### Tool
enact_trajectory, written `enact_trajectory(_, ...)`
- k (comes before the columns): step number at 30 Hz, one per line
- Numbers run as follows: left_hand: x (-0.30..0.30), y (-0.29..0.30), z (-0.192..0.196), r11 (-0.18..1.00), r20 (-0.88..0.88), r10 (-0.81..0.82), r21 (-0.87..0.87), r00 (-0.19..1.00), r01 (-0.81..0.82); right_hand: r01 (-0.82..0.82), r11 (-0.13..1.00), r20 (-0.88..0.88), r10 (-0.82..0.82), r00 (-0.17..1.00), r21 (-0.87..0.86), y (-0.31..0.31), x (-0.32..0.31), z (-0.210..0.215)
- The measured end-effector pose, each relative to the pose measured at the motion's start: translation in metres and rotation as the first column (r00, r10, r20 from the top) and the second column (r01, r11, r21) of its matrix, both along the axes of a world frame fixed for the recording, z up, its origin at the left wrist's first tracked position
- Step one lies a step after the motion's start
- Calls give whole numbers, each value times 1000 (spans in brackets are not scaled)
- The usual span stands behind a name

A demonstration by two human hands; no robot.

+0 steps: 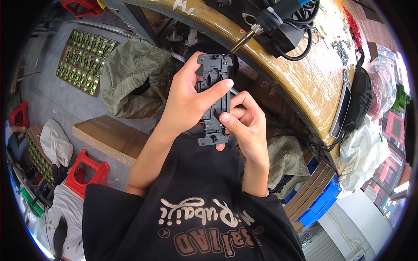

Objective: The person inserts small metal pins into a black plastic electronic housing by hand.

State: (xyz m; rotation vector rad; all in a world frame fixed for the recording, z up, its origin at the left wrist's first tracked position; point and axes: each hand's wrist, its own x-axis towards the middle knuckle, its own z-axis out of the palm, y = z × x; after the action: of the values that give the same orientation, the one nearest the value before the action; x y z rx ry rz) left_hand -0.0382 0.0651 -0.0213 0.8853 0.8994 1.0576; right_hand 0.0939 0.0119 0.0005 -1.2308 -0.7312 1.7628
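A long black plastic part (213, 115), shaped like a toy car chassis with slots and round posts, stands lengthwise before my chest. My left hand (188, 98) grips it from the left, its thumb laid across the middle. At the lower right edge, my right hand (247, 128) pinches the part between thumb and bent fingers. Close to the part's upper right corner is the thin metal tip of a tool like a soldering iron (257, 29), with a black handle. Whether the tip touches the part, I cannot tell.
A wrapped worktable (305, 80) curves along the right, bearing black cables (300, 54) and a black bag (360, 93). On the left are a woven sack (130, 78), a cardboard box (111, 137), a red stool (89, 172) and a tray of shiny green parts (82, 61).
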Motion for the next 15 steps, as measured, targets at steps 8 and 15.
enact_trajectory(8,0,3,-9,998,-27,-1,60,1000,3,23,1000,-23,-23,999,-6,3,1,-9)
enact_trajectory(15,0,6,-2,999,-34,-12,40,999,13,11,1000,-65,-12,998,-12,6,0,-2)
